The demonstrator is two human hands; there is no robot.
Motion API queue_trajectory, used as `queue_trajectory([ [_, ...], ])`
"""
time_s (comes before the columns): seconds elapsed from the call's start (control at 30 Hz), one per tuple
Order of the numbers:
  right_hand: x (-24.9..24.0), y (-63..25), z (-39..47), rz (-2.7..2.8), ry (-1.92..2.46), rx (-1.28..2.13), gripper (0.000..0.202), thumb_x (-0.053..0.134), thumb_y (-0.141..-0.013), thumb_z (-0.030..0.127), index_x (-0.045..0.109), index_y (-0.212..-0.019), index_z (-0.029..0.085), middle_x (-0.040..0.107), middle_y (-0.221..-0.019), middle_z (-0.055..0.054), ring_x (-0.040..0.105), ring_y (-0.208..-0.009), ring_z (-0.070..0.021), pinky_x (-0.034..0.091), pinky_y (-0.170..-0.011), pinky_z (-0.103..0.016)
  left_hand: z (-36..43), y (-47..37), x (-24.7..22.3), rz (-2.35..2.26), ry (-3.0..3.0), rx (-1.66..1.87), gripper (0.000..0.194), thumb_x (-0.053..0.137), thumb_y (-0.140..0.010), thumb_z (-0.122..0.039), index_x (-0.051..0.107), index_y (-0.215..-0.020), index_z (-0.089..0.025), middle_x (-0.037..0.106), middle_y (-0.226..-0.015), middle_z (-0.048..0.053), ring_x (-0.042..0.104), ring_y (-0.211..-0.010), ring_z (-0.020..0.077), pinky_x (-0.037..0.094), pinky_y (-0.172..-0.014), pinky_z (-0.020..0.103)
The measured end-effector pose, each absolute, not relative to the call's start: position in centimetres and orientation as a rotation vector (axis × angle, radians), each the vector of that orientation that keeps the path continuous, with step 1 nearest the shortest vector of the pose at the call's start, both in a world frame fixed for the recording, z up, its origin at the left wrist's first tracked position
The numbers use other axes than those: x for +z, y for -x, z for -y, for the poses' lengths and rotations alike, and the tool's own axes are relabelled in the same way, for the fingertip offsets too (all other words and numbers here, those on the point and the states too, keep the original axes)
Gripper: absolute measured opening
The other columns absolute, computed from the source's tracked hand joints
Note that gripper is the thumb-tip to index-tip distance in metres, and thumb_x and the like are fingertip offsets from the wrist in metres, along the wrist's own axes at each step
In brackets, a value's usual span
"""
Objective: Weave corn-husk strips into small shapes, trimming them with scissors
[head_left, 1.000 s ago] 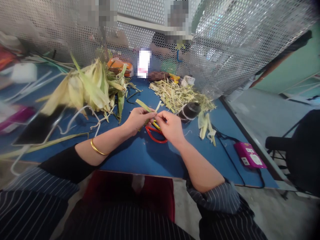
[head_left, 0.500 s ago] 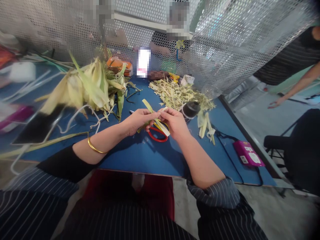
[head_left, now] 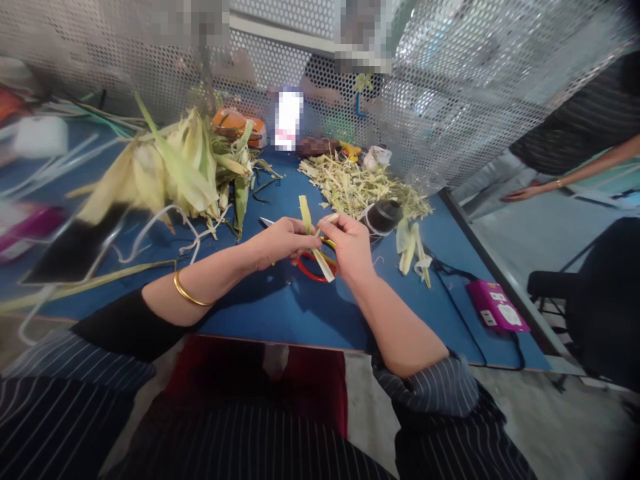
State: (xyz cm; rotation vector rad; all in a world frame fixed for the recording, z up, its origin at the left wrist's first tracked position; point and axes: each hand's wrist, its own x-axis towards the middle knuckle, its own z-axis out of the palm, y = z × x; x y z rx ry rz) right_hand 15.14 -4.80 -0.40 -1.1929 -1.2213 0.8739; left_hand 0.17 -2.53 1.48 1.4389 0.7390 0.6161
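My left hand (head_left: 291, 239) is closed in a pinch on a pale green strip of corn husk (head_left: 305, 212), whose lower end sticks out below the fingers. Close beside it, my right hand (head_left: 349, 244) pinches a thin piece of husk (head_left: 328, 219); the fingertips of both hands nearly meet. Under the hands lie scissors (head_left: 311, 268) with red and yellow handles, their blade tip showing left of my left hand. A black cone of thread (head_left: 384, 217) stands to the right of my right hand. Some fingers are hidden.
A heap of corn husks (head_left: 167, 167) lies at left, with a phone (head_left: 75, 250) and white cable near it. Shredded husk (head_left: 345, 183) is piled behind the hands. A purple box (head_left: 497, 306) sits at right. Another person (head_left: 565, 127) stands beyond the table.
The husk strip in my left hand has turned more upright. My right hand has shifted slightly. At right, the other person's arm has moved left.
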Motion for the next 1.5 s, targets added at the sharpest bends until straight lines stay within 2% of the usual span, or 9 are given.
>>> queue_trajectory([
  [0.1, 0.1, -15.9, 4.7, 1.339, 1.251, 0.823, 0.010, 0.063, -0.075, 0.030, 0.063, -0.075, 0.020, 0.061, -0.073, 0.000, 0.053, -0.067, -0.0130, 0.046, -0.067, -0.029, 2.6, -0.1, 1.2, -0.761, -1.450, 0.637, 0.026, 0.069, -0.074, -0.033, 0.060, -0.055, -0.017, 0.040, -0.045, -0.004, 0.035, -0.041, 0.0066, 0.032, -0.043, 0.023],
  [0.23, 1.0, -16.6, 4.7, 1.522, 1.263, 0.678, 0.021, 0.062, -0.078, 0.034, 0.068, -0.094, 0.022, 0.066, -0.093, -0.004, 0.059, -0.085, -0.0167, 0.046, -0.078, -0.031, 2.7, -0.3, 0.8, -0.774, -1.529, 0.571, 0.024, 0.067, -0.075, -0.038, 0.070, -0.074, -0.015, 0.046, -0.050, -0.004, 0.032, -0.042, 0.0061, 0.025, -0.042, 0.022],
  [0.47, 1.0, -15.9, 5.1, 1.586, 1.282, 0.613, 0.018, 0.064, -0.075, 0.028, 0.057, -0.061, 0.019, 0.059, -0.069, 0.000, 0.053, -0.068, -0.0137, 0.044, -0.068, -0.029, 3.0, -0.6, 0.7, -0.792, -1.523, 0.563, 0.037, 0.064, -0.077, -0.043, 0.056, -0.053, -0.016, 0.040, -0.047, -0.004, 0.030, -0.041, 0.0057, 0.021, -0.043, 0.023],
  [0.9, 0.0, -15.2, 5.4, 1.461, 1.299, 0.552, 0.017, 0.062, -0.077, 0.028, 0.054, -0.064, 0.020, 0.056, -0.070, 0.001, 0.051, -0.068, -0.0133, 0.042, -0.067, -0.029, 3.1, 0.0, 1.6, -0.711, -1.609, 0.418, 0.027, 0.062, -0.080, -0.037, 0.067, -0.063, -0.016, 0.036, -0.044, -0.005, 0.027, -0.040, 0.0060, 0.017, -0.042, 0.023],
  [1.03, 0.2, -15.4, 5.1, 1.406, 1.273, 0.655, 0.016, 0.063, -0.077, 0.032, 0.060, -0.067, 0.019, 0.057, -0.069, 0.001, 0.051, -0.066, -0.0127, 0.042, -0.066, -0.029, 2.9, -0.1, 1.2, -0.684, -1.498, 0.473, 0.027, 0.064, -0.080, -0.039, 0.070, -0.072, -0.014, 0.040, -0.046, -0.004, 0.031, -0.042, 0.0057, 0.022, -0.043, 0.021],
  [1.17, 0.7, -16.2, 4.5, 1.208, 1.173, 0.840, 0.025, 0.064, -0.077, 0.046, 0.065, -0.081, 0.021, 0.063, -0.078, 0.000, 0.057, -0.071, -0.0125, 0.046, -0.071, -0.029, 2.4, -0.1, 1.2, -0.714, -1.267, 0.602, 0.036, 0.057, -0.084, -0.046, 0.071, -0.084, -0.012, 0.048, -0.053, -0.001, 0.038, -0.043, 0.0057, 0.028, -0.043, 0.020],
  [1.27, 0.8, -16.5, 4.4, 1.104, 1.143, 1.069, 0.031, 0.066, -0.074, 0.050, 0.064, -0.079, 0.020, 0.061, -0.070, 0.001, 0.056, -0.063, -0.0114, 0.047, -0.065, -0.028, 2.1, -0.1, 1.4, -0.742, -1.158, 0.618, 0.039, 0.052, -0.087, -0.047, 0.069, -0.084, -0.012, 0.054, -0.056, 0.001, 0.044, -0.044, 0.0065, 0.032, -0.043, 0.020],
  [1.37, 0.6, -16.3, 4.7, 1.127, 1.139, 1.192, 0.026, 0.069, -0.073, 0.044, 0.063, -0.073, 0.019, 0.056, -0.060, 0.003, 0.052, -0.055, -0.0104, 0.045, -0.059, -0.027, 2.2, -0.1, 1.5, -0.768, -1.176, 0.593, 0.029, 0.059, -0.084, -0.039, 0.068, -0.078, -0.012, 0.061, -0.060, 0.003, 0.048, -0.045, 0.0064, 0.036, -0.044, 0.019],
  [1.5, 0.5, -15.9, 4.9, 1.164, 1.190, 0.992, 0.020, 0.069, -0.072, 0.032, 0.061, -0.061, 0.018, 0.062, -0.067, 0.000, 0.056, -0.063, -0.0118, 0.046, -0.067, -0.029, 2.5, -0.2, 1.4, -0.758, -1.264, 0.592, 0.018, 0.067, -0.079, -0.028, 0.069, -0.072, -0.012, 0.064, -0.057, 0.004, 0.053, -0.046, 0.0075, 0.041, -0.048, 0.019],
])
